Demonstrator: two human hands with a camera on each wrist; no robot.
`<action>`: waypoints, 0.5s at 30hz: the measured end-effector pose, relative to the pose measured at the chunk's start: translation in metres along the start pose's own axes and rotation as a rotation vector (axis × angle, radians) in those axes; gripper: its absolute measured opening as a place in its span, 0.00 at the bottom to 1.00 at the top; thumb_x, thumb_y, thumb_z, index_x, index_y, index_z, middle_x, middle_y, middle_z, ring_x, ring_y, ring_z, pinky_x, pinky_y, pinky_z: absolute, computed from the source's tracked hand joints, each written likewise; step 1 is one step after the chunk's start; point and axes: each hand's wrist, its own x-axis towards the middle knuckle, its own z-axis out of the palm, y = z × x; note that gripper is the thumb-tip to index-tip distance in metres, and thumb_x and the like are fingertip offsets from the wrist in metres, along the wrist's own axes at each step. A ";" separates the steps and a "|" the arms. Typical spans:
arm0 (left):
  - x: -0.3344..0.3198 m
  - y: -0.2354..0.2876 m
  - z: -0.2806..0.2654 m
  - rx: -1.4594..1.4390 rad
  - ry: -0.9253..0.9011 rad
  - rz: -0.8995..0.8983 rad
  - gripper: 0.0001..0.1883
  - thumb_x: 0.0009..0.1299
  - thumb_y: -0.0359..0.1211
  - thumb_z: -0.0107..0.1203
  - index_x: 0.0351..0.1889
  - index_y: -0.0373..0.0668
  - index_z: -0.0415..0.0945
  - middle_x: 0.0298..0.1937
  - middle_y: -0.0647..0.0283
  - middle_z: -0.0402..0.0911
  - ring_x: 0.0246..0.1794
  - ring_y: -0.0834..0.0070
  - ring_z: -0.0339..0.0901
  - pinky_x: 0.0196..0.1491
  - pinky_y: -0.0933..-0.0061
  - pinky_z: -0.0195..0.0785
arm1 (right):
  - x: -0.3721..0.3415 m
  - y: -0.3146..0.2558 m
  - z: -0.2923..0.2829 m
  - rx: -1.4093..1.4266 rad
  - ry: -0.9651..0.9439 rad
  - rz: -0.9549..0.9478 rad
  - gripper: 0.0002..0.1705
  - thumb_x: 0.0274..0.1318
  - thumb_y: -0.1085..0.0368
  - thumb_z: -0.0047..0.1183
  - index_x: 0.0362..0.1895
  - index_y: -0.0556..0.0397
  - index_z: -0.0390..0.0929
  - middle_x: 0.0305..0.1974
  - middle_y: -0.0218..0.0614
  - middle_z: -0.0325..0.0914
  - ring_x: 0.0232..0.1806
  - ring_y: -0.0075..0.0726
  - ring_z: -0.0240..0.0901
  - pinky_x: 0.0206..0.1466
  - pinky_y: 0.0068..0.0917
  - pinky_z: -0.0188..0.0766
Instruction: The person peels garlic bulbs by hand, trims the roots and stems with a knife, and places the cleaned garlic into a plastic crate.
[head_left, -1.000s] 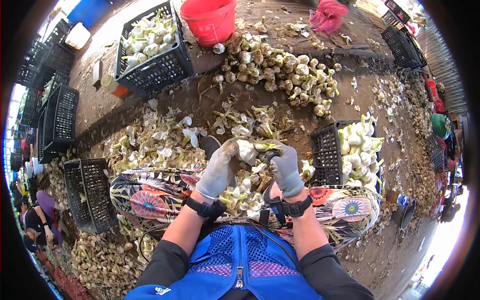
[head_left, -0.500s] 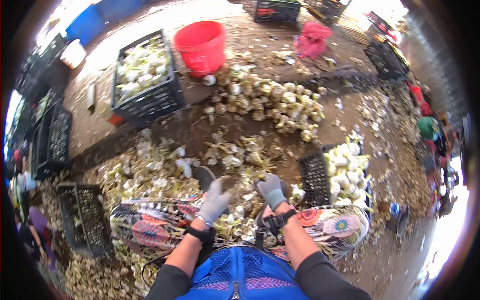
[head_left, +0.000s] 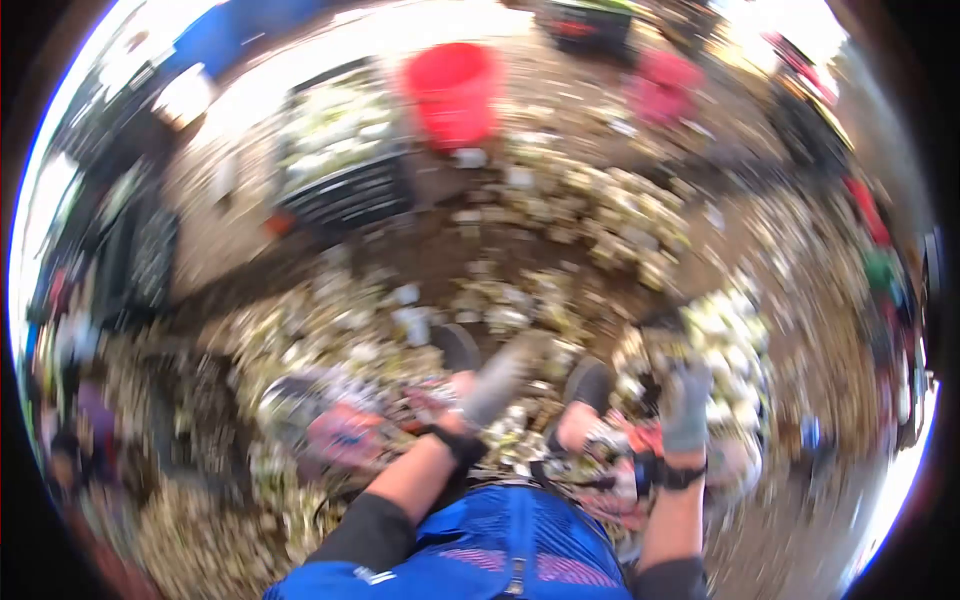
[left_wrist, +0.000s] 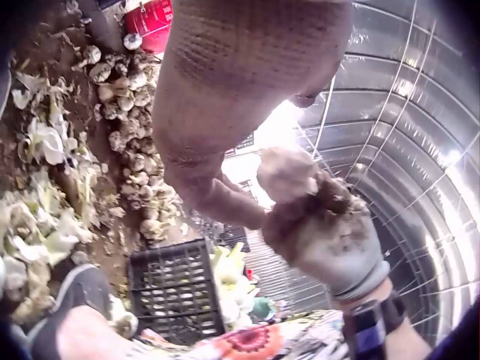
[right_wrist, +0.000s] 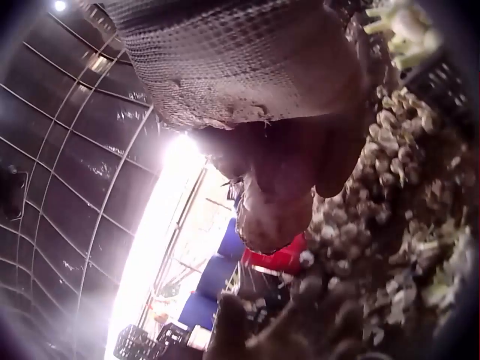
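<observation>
Both hands wear pale grey gloves with soiled fingers. My left hand (head_left: 500, 380) reaches forward over the peelings between the shoes, its fingers spread and holding nothing in the right wrist view. My right hand (head_left: 686, 400) is off to the right, beside the black crate (left_wrist: 176, 289) of trimmed white garlic (head_left: 728, 345). In the left wrist view its dirty fingers curl round a pale garlic bulb (left_wrist: 285, 174). The bulb (right_wrist: 274, 217) also juts below the right glove in the right wrist view, mostly hidden by the fingers. The head view is blurred by motion.
A heap of untrimmed garlic (head_left: 590, 210) lies ahead on the ground. Behind it stand a red bucket (head_left: 452, 95) and a black crate (head_left: 345, 195) full of garlic. Peelings (head_left: 320, 310) cover the ground at the left. A pink bag (head_left: 665, 85) lies at the back.
The hands, together at a garlic bulb one second ago, have moved apart. The right hand has swung right to the crate. The head view has shifted and blurred.
</observation>
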 end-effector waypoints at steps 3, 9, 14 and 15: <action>0.005 -0.012 -0.004 0.555 -0.126 0.320 0.27 0.79 0.53 0.42 0.66 0.44 0.66 0.59 0.61 0.75 0.53 0.70 0.76 0.55 0.69 0.71 | -0.022 0.018 0.068 0.029 -0.344 0.115 0.15 0.59 0.74 0.50 0.50 0.63 0.79 0.41 0.39 0.83 0.39 0.30 0.79 0.44 0.26 0.76; -0.140 0.089 -0.080 -0.317 0.199 0.690 0.19 0.77 0.42 0.46 0.58 0.40 0.69 0.47 0.58 0.77 0.41 0.68 0.77 0.44 0.67 0.75 | 0.004 0.036 0.123 0.151 -0.523 0.242 0.22 0.67 0.63 0.47 0.60 0.62 0.71 0.46 0.40 0.81 0.42 0.31 0.78 0.45 0.27 0.76; -0.326 0.192 -0.180 -0.694 0.706 1.292 0.23 0.74 0.49 0.54 0.52 0.39 0.70 0.46 0.49 0.82 0.47 0.60 0.83 0.52 0.60 0.82 | 0.023 0.081 0.141 -0.043 -0.588 -0.007 0.19 0.67 0.62 0.47 0.57 0.59 0.75 0.45 0.40 0.81 0.41 0.34 0.79 0.42 0.31 0.79; -0.327 0.189 -0.177 -0.652 0.688 1.296 0.22 0.73 0.47 0.55 0.50 0.36 0.70 0.44 0.49 0.83 0.46 0.60 0.83 0.52 0.59 0.81 | 0.022 0.087 0.146 -0.066 -0.557 -0.009 0.19 0.67 0.62 0.48 0.57 0.58 0.75 0.45 0.39 0.81 0.40 0.35 0.79 0.42 0.33 0.80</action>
